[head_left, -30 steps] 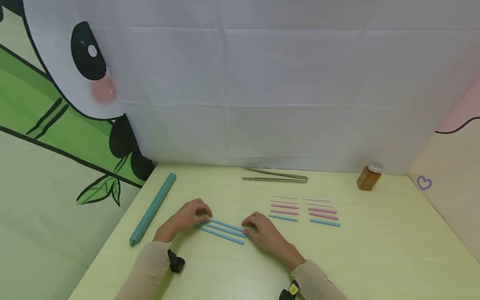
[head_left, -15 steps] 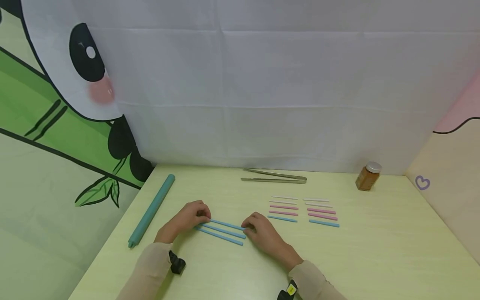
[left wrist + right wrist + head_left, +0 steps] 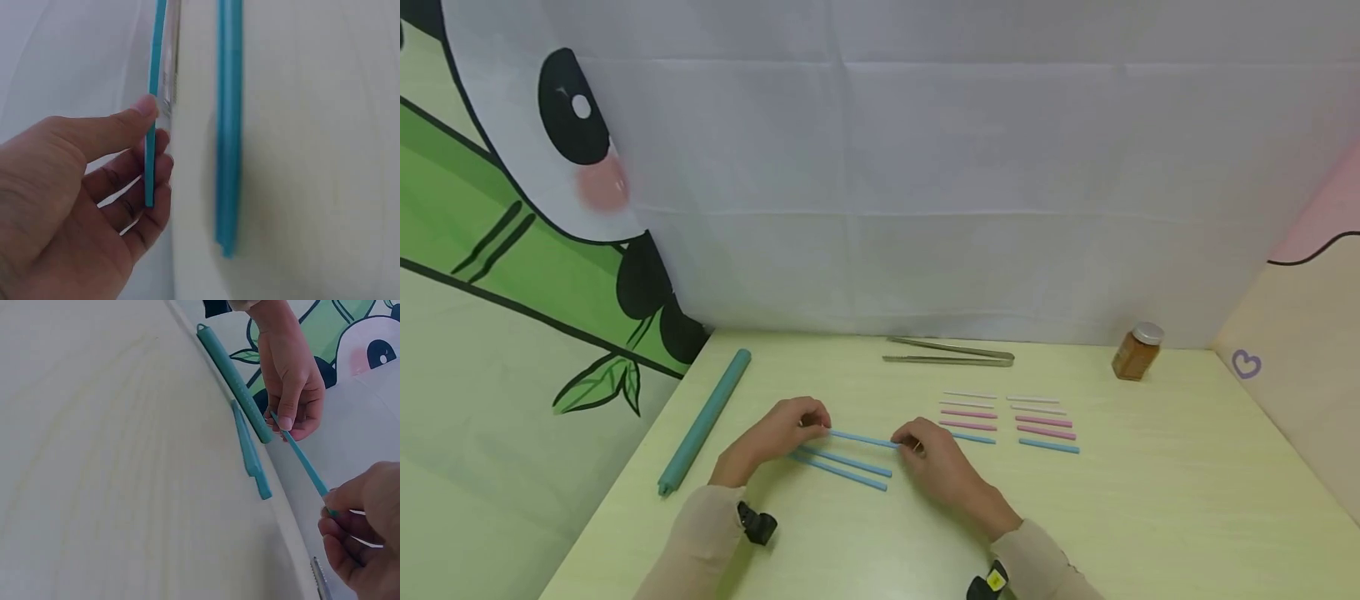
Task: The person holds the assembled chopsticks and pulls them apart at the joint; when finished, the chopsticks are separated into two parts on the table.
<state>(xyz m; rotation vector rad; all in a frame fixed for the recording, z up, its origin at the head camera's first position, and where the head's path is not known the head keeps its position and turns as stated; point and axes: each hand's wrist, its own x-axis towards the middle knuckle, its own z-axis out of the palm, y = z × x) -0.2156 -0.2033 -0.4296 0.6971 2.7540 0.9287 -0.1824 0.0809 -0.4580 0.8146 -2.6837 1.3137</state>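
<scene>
A thin blue stick is raised off the table between both hands, with one end in each. My left hand pinches its left end; in the left wrist view the thumb presses the stick against the fingers. At the other end, my right hand pinches it between thumb and fingertips, as the right wrist view also shows on the stick. Below it on the table lie two more blue sticks, an upper one and a lower one, side by side.
Right of the hands, two columns of shorter sticks lie in rows: white, pink and blue. Metal tongs lie at the back edge. A brown jar with a silver lid stands back right, a teal rod far left.
The farthest of the three blue sticks has been lifted off the table by both hands, which moved slightly up and to the right. The other two sticks stay put.
</scene>
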